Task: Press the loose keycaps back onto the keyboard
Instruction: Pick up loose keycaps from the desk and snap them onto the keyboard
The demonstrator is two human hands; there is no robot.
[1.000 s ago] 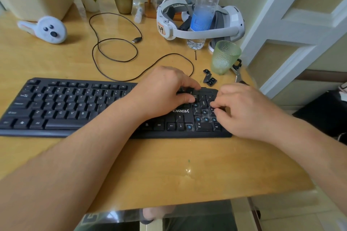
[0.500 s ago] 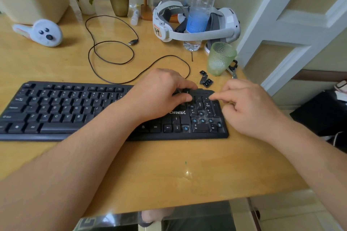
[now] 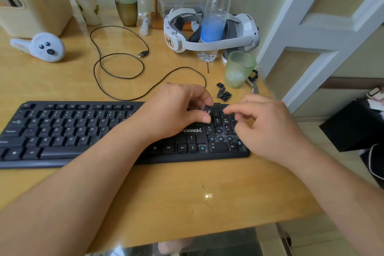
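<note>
A person works over the right end of a black keyboard (image 3: 87,131) lying across a wooden counter (image 3: 187,193), fitting keys back onto its number pad. The left hand (image 3: 176,110) rests on the keyboard beside the number pad, thumb and curled fingers pinching a small black keycap (image 3: 208,110) that stands tilted at the pad's upper edge, apparently being lined up over its socket. The right hand (image 3: 268,127) hovers over the pad's right side, fingers loosely bent with the forefinger reaching toward that keycap; it is motion-blurred, so whether it holds anything cannot be told. Several sockets on the pad are bare, their blue stems (image 3: 220,138) showing, one more beside the arrow keys, so the job looks well short of done. Three or so loose keycaps (image 3: 223,92) wait in a small heap just behind the keyboard's right end, within easy reach, next to a green tumbler (image 3: 239,68). Farther behind the keyboard sit a water bottle (image 3: 214,18) and a white headset (image 3: 209,33), and the keyboard's cable (image 3: 118,64) lies coiled and unplugged.
</note>
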